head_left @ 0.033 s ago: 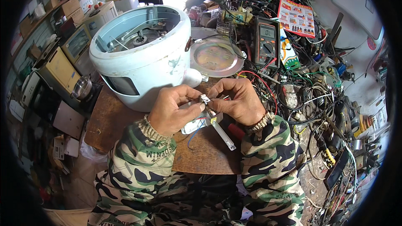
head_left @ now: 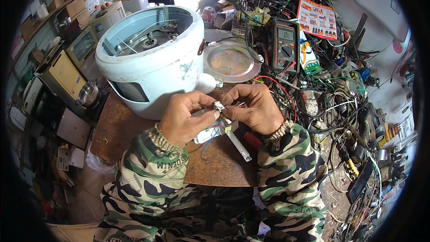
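Close together above the wooden table (head_left: 215, 170), my two hands work on a small white-and-metal part (head_left: 218, 105). My left hand (head_left: 186, 116) pinches it between thumb and fingers. From the other side my right hand (head_left: 257, 109) is closed on it too, fingertips pressed together; they partly hide it. Beneath them, a long pale strip (head_left: 239, 145) slants down to the right, with a yellow patch near its upper end. A thin blue wire (head_left: 206, 147) curls beside a white piece (head_left: 205, 135). A red handle (head_left: 251, 139) shows under my right wrist.
A pale blue rice cooker body (head_left: 156, 67) stands open at the back left, its inner parts showing. Behind my hands lies a round metal plate (head_left: 230, 62). A multimeter (head_left: 285, 47) rests on heaped cables (head_left: 322, 116) along the right. Shelved appliances (head_left: 74, 71) line the left.
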